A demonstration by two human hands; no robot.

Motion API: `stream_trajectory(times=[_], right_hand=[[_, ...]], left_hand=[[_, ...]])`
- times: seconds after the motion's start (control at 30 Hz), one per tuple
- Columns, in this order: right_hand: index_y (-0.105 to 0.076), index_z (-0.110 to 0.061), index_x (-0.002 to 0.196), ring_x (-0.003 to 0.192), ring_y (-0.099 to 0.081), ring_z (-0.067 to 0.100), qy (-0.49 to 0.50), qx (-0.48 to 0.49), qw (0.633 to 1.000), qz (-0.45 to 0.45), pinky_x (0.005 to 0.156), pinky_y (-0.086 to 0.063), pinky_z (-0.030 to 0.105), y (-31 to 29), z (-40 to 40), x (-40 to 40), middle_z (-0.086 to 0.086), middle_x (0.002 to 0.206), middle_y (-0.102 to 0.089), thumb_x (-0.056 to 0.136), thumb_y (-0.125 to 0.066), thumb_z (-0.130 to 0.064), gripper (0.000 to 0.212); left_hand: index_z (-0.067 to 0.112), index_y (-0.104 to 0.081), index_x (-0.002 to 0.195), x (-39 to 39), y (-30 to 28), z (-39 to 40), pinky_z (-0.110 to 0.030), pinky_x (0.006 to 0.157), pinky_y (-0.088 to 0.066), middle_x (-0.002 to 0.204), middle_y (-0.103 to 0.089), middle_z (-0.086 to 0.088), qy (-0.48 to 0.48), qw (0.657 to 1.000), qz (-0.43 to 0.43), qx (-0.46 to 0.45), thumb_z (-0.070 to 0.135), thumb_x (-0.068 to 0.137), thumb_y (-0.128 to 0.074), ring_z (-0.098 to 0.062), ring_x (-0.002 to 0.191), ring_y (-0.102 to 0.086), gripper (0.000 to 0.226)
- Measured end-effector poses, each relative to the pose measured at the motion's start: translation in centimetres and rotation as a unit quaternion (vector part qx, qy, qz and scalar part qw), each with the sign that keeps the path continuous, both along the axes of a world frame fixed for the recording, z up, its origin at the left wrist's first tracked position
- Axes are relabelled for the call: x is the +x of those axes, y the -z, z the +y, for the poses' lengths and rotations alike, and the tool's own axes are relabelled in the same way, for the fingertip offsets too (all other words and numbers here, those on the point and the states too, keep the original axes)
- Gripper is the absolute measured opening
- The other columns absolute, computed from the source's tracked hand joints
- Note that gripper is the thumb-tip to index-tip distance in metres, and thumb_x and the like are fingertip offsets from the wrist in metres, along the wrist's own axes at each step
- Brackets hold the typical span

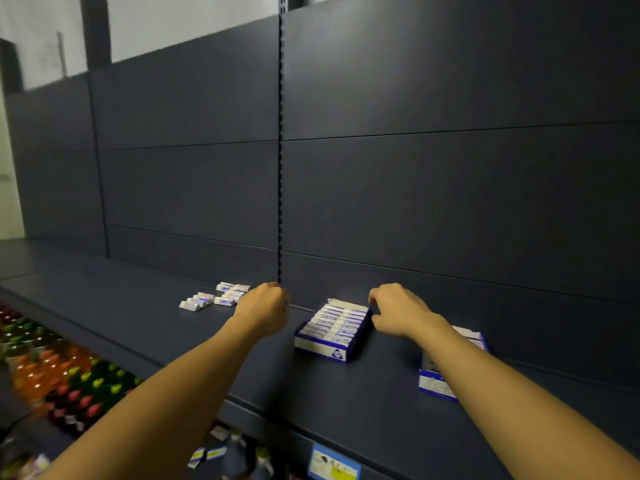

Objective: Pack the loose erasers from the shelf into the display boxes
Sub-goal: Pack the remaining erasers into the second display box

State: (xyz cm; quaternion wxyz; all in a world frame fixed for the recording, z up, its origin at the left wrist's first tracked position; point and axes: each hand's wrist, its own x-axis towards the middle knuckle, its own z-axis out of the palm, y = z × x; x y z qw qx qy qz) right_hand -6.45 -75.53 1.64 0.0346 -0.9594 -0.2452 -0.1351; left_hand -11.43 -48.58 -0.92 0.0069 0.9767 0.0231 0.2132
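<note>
Several loose erasers (221, 296) in white and blue wrappers lie on the dark shelf (138, 317), near the back panel. My left hand (265, 308) hovers just right of them with its fingers curled under; what it holds, if anything, is hidden. A blue and white display box (330, 329), filled with rows of erasers, stands in the middle. My right hand (398, 311) rests at the box's right side, fingers touching its far corner. A second display box (436, 379) sits further right, mostly covered by my right forearm.
The dark back panel (450, 202) rises right behind the shelf, with a slotted upright (281, 168) in its middle. Coloured drink bottles (62, 372) fill a lower shelf at the left. A price label (334, 462) hangs on the shelf's front edge.
</note>
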Motion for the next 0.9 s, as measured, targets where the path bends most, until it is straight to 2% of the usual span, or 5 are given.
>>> stream_trajectory(times=[0.13, 0.43, 0.57, 0.77, 0.9], right_hand=[[-0.062, -0.017, 0.115, 0.1, -0.063, 0.025, 0.004, -0.007, 1.0, 0.008, 0.078, -0.055, 0.036, 0.2, 3.8, -1.2, 0.003, 0.117, -0.062, 0.084, -0.059, -0.016, 0.031], [-0.061, -0.015, 0.116, 0.098, -0.062, 0.026, 0.003, -0.012, 0.999, 0.03, 0.083, -0.057, 0.041, 1.5, 14.2, -4.8, 0.005, 0.116, -0.061, 0.086, -0.058, -0.014, 0.031], [-0.061, -0.014, 0.116, 0.096, -0.063, 0.028, -0.001, -0.019, 0.999, 0.03, 0.078, -0.056, 0.037, 2.1, 18.8, -6.4, 0.007, 0.115, -0.061, 0.084, -0.057, -0.014, 0.033], [-0.061, -0.013, 0.115, 0.092, -0.063, 0.029, -0.01, -0.03, 0.999, 0.042, 0.079, -0.058, 0.041, 2.9, 24.5, -8.1, 0.009, 0.111, -0.06, 0.085, -0.056, -0.015, 0.03], [-0.061, -0.012, 0.113, 0.09, -0.063, 0.028, -0.019, -0.049, 0.997, 0.048, 0.074, -0.056, 0.037, 3.5, 27.4, -8.5, 0.009, 0.109, -0.059, 0.086, -0.057, -0.015, 0.027]], left_hand=[[0.013, -0.072, 0.112, -1.9, -0.3, 4.3, -0.04, 0.079, -0.055, 0.119, -0.064, -0.01, -0.014, 1.0, 0.007, -0.011, 0.016, 0.093, -0.052, -0.033, 0.103, -0.063, 0.028], [0.019, -0.067, 0.121, -6.4, 0.5, 13.9, -0.039, 0.081, -0.056, 0.127, -0.061, -0.007, -0.027, 0.999, 0.032, 0.004, 0.018, 0.092, -0.052, -0.03, 0.104, -0.062, 0.032], [0.02, -0.065, 0.126, -8.2, 1.1, 18.0, -0.037, 0.081, -0.055, 0.129, -0.059, -0.004, -0.021, 0.999, 0.039, 0.005, 0.019, 0.094, -0.052, -0.027, 0.107, -0.061, 0.035], [0.019, -0.066, 0.124, -10.3, 2.2, 23.3, -0.039, 0.086, -0.056, 0.126, -0.06, -0.005, -0.021, 0.998, 0.061, 0.02, 0.02, 0.094, -0.053, -0.028, 0.108, -0.06, 0.033], [0.018, -0.064, 0.128, -10.8, 2.6, 26.1, -0.039, 0.089, -0.055, 0.132, -0.058, -0.005, -0.022, 0.997, 0.073, 0.009, 0.019, 0.094, -0.053, -0.028, 0.114, -0.059, 0.036]])
